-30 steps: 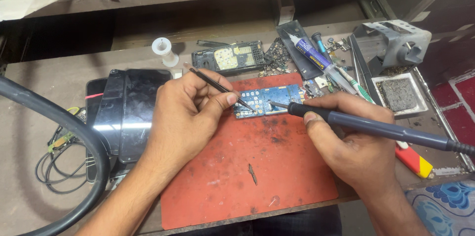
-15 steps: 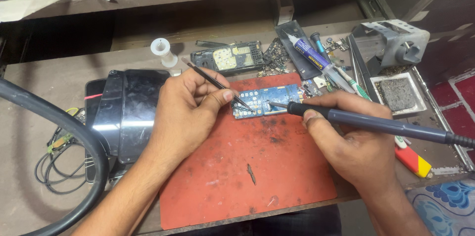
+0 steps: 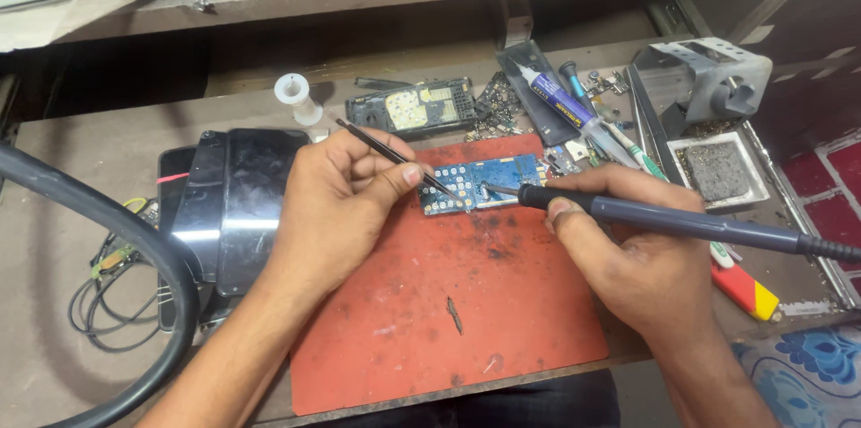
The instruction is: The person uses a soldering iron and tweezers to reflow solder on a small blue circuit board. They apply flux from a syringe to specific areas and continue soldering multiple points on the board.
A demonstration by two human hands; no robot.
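1. The left hand (image 3: 336, 213) is closed in a pinch around thin black tweezers (image 3: 395, 156), thumb and forefinger near the lower end. The tweezers slant from upper left down to lower right, and their tip rests on the blue circuit board (image 3: 480, 184).
2. The right hand (image 3: 641, 257) is closed around the grey handle of a soldering iron (image 3: 682, 223), held like a pen. The iron's long axis runs nearly level, from the cable end at the right edge of the view to the tip at the left, and the tip meets the board near its middle.
3. The board lies at the far edge of the red mat (image 3: 448, 302), long side running left to right, between the two hands. Both tools meet on it from opposite sides; the tweezer tip and the iron tip stand just beside each other.
4. The mat sits at the near edge of the worktop (image 3: 90, 159). A small dark scrap lies on the mat nearer the person, well apart from the board.
5. Left of the left hand lies a stack of dark phone screens (image 3: 238, 204). Behind the board, toward the far edge, are an opened phone frame (image 3: 413, 109), a white spool (image 3: 296, 96) and loose small parts. To the right are tubes and pens, a small white tray (image 3: 717, 172) and a grey stand (image 3: 708, 78).
6. Nothing stands between either tool and the board.
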